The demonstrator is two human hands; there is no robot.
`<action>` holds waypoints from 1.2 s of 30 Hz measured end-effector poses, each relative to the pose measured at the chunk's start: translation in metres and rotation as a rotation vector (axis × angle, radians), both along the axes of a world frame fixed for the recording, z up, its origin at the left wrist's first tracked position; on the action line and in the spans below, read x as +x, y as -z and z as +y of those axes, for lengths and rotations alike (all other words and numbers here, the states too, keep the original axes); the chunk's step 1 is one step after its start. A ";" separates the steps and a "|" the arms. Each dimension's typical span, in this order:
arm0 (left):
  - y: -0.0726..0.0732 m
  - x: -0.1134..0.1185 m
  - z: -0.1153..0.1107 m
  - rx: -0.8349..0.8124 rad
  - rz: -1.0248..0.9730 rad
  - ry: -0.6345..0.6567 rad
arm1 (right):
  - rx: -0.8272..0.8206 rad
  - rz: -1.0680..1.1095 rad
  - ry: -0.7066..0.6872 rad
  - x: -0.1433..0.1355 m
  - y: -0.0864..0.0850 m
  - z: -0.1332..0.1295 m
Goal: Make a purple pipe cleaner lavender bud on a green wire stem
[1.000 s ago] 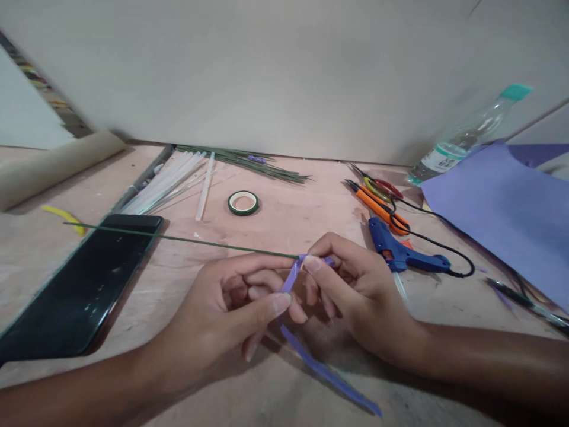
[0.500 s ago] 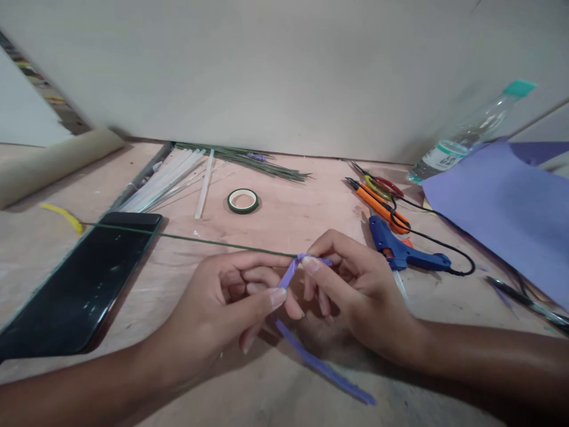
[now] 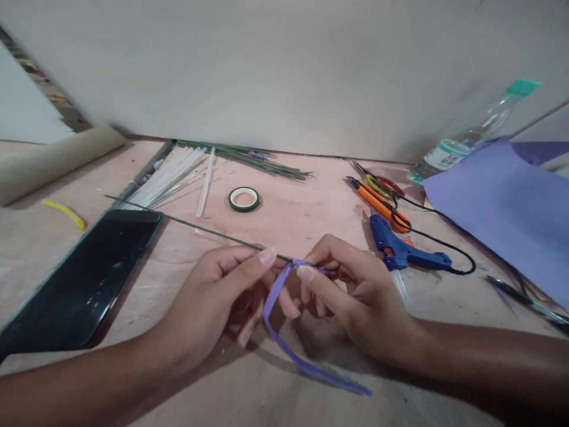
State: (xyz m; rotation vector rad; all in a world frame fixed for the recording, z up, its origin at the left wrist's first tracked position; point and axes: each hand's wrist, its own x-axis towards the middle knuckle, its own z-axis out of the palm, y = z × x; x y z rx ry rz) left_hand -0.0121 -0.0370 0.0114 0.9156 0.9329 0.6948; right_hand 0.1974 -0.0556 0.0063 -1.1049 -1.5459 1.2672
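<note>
One green stem (image 3: pixel 208 230) aslant, tip leftward

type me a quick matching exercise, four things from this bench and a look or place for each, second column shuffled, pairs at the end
Column one
1. strip
2. stem
3. glue gun
4. phone

Column two
a. black, left of the left hand
b. blue, just past the right hand
c. purple, one end hanging loose
d. thin and green, slanting off to the left

Pairs: 1-c, 2-d, 3-b, 4-a
</note>
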 end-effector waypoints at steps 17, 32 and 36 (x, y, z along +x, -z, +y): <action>0.002 0.000 -0.004 -0.005 0.082 0.036 | -0.188 -0.092 -0.056 0.003 -0.015 0.004; -0.002 0.001 0.000 0.044 -0.092 0.038 | -0.008 -0.149 0.029 0.002 -0.015 0.006; -0.005 0.002 -0.001 0.027 -0.116 0.029 | 0.104 -0.228 0.052 0.003 -0.013 0.007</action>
